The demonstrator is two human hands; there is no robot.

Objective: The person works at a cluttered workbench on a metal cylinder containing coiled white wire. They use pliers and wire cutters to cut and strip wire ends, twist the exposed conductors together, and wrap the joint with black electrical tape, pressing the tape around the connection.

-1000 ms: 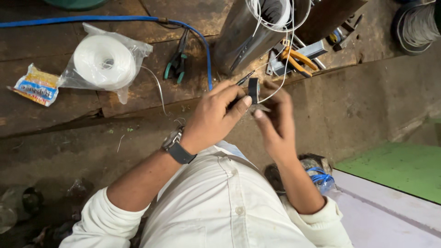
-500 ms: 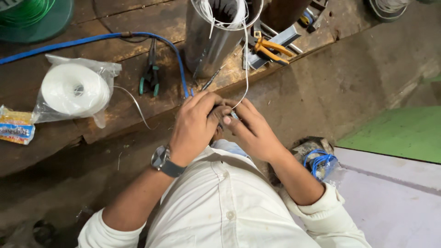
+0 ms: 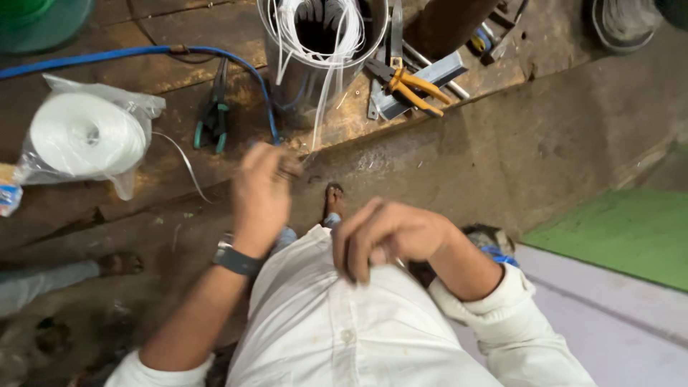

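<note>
Wooden counter (image 3: 143, 215) carries a metal cylinder (image 3: 301, 79) trailing white wire (image 3: 322, 100) down toward the left hand (image 3: 261, 193). Left hand is nearer, its grip blurred, cannot tell; right hand (image 3: 390, 236) sits curled, seemingly empty, against the shirt (image 3: 344, 322).

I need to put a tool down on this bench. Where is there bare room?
Bare wood lies between the white roll in its bag and the green-handled pliers, crossed by a loose strand. Around the metal cylinder, orange-handled pliers and metal bars crowd it. The left hand hovers by the bench edge.
</note>
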